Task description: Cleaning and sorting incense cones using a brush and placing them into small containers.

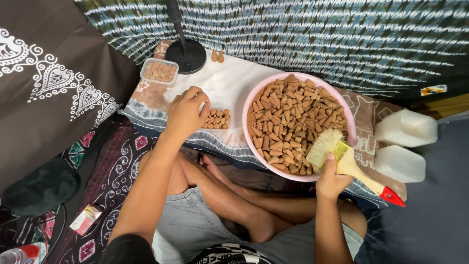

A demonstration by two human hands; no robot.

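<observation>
A pink bowl [251, 100] full of brown incense cones stands on a low cloth-covered table [229, 80]. My left hand [186, 113] rests over a small clear tray [218, 119] partly filled with upright cones, fingers curled at its left side; whether it pinches a cone is hidden. My right hand [330, 180] grips a brush [348, 162] with pale bristles, a yellow handle and a red tip, its bristles lying on the bowl's near right rim.
A second clear tray of cones [159, 71] sits at the back left beside a black round stand base [185, 55] and two loose cones [217, 56]. Stacked white plastic containers [403, 142] lie at the right. My crossed legs are under the table's front edge.
</observation>
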